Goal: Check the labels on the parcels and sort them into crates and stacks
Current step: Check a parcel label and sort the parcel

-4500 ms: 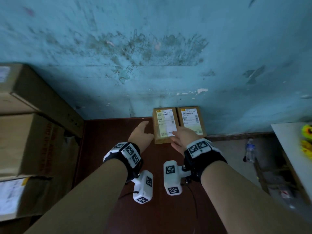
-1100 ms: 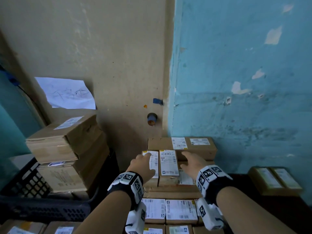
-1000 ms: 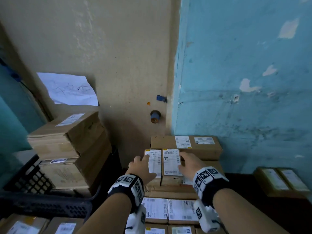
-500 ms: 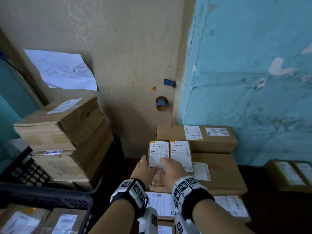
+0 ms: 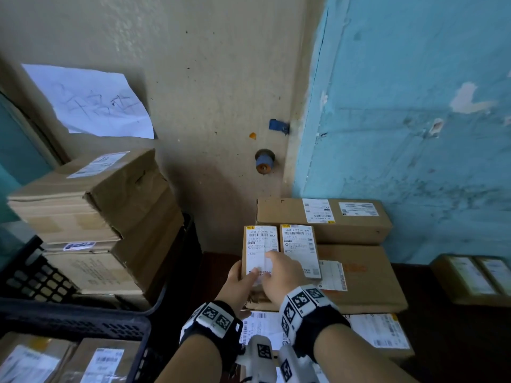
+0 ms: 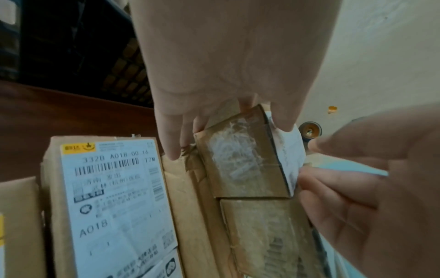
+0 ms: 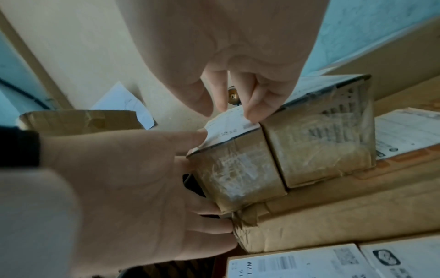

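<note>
Our left hand (image 5: pixel 238 284) grips the near end of a small brown cardboard parcel with a white shipping label (image 5: pixel 258 246), thumb on the label and fingers underneath. Our right hand (image 5: pixel 279 275) sets bent fingertips on the same label, though we cannot tell whether it pinches anything. The parcel lies touching a matching small labelled parcel (image 5: pixel 300 248) on its right, both on the left part of a large flat brown carton (image 5: pixel 367 280), with a black plastic lattice crate (image 5: pixel 55 316) at the near left.

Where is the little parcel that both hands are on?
Head view, centre: the little parcel is on a large flat box, with its twin parcel right beside it on the right.
</note>
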A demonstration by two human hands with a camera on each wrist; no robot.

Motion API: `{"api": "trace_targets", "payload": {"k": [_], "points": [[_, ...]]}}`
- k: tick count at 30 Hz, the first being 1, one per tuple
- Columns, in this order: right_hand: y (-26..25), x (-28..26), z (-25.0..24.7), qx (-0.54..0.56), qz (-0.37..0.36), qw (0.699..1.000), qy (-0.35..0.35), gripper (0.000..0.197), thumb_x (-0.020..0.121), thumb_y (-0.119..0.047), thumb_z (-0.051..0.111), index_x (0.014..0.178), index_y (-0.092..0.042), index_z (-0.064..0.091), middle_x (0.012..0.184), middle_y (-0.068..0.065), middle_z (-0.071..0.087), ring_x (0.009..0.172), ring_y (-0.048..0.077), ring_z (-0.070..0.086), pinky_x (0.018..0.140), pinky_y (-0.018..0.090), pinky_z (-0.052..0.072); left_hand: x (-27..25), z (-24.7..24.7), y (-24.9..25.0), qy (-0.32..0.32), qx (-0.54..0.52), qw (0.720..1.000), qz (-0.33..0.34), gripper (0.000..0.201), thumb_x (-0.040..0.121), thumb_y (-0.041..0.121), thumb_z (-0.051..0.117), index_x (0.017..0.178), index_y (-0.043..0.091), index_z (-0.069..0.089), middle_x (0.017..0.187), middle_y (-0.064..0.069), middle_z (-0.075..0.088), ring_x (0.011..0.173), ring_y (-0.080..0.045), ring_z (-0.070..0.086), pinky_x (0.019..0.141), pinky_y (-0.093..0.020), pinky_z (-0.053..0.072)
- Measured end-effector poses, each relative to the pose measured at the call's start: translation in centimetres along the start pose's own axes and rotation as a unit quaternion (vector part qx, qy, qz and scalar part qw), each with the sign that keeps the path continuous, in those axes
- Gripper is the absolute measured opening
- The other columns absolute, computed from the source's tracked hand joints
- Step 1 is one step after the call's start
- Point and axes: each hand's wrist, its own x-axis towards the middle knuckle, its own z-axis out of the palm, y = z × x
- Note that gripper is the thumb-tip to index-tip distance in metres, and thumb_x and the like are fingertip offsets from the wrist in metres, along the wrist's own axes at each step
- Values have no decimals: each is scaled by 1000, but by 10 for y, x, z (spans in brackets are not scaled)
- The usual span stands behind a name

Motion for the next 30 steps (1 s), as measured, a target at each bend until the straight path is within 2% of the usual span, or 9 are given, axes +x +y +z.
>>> {"api": "trace_targets", "payload": {"k": [7, 10, 14, 17, 20, 24, 27, 28, 30], "points": [[0, -1, -3, 61, 44, 997, 8, 39, 99, -17, 50, 137, -19, 45, 136, 1, 53, 120, 19, 54, 84, 23, 45, 3, 0, -4, -5, -35, 999, -3, 55, 94, 49, 56, 142, 46, 29, 134, 2, 53, 123, -27, 51, 84, -42, 46], [1, -1, -5, 51, 39, 998, 8, 40, 99, -17, 50, 139, -18, 44, 139, 1, 51, 124, 19, 51, 93, 26, 45, 4, 2, -5, 11, -86, 996, 23, 52, 96, 40, 58, 140, 38, 32, 125, -1, 57, 111, -23, 58, 87, -39, 50], [0, -3, -8, 44, 28, 999, 3, 45, 99, -20, 50, 143, -20, 41, 140, 0, 51, 125, 19, 51, 101, 31, 46, -1, -5, -6, 26, -102, 993, 57, 70, 95, 37, 60, 152, 34, 20, 136, -10, 54, 120, -29, 57, 105, -50, 45], [-1, -8, -11, 71, 16, 997, 7, 45, 97, -25, 53, 141, -23, 42, 138, -3, 54, 120, 17, 54, 96, 29, 49, -14, -15, -1, 39, -94, 992, 75, 68, 95, 41, 58, 152, 33, 23, 137, -5, 53, 117, -22, 52, 98, -41, 42], [-7, -18, -16, 126, 21, 992, 1, 59, 97, -37, 54, 149, -24, 29, 147, -3, 46, 130, 18, 48, 100, 32, 43, -31, -25, 11, 36, -91, 991, 95, 63, 96, 43, 55, 151, 37, 24, 134, 2, 51, 119, -20, 46, 103, -46, 34], [-17, -35, -27, 274, 12, 962, -13, 41, 96, -43, 52, 135, -36, 40, 135, -11, 56, 114, 14, 56, 96, 31, 43, -68, -27, 34, -5, -78, 988, 136, 57, 98, 43, 52, 148, 44, 26, 133, 8, 46, 121, -16, 40, 109, -48, 27], [-19, -45, -41, 365, -16, 931, -7, 25, 94, -41, 56, 117, -46, 47, 119, -17, 63, 111, 11, 61, 100, 38, 46, -98, -22, 54, -37, -71, 979, 188, 50, 98, 42, 49, 144, 46, 31, 125, 16, 55, 108, -5, 50, 100, -41, 31], [-19, -48, -49, 395, -28, 918, -7, 24, 94, -39, 57, 116, -47, 49, 117, -18, 65, 110, 10, 62, 98, 39, 48, -107, -20, 61, -47, -66, 975, 207, 48, 98, 42, 49, 143, 46, 32, 121, 20, 56, 103, -1, 51, 97, -38, 32], [-23, -59, -70, 432, -58, 900, -6, 27, 97, -36, 55, 119, -49, 48, 112, -25, 63, 106, 1, 61, 80, 26, 49, -124, -14, 74, -71, -46, 967, 242, 47, 96, 46, 54, 139, 48, 36, 119, 21, 62, 102, -1, 59, 91, -30, 40]]}}
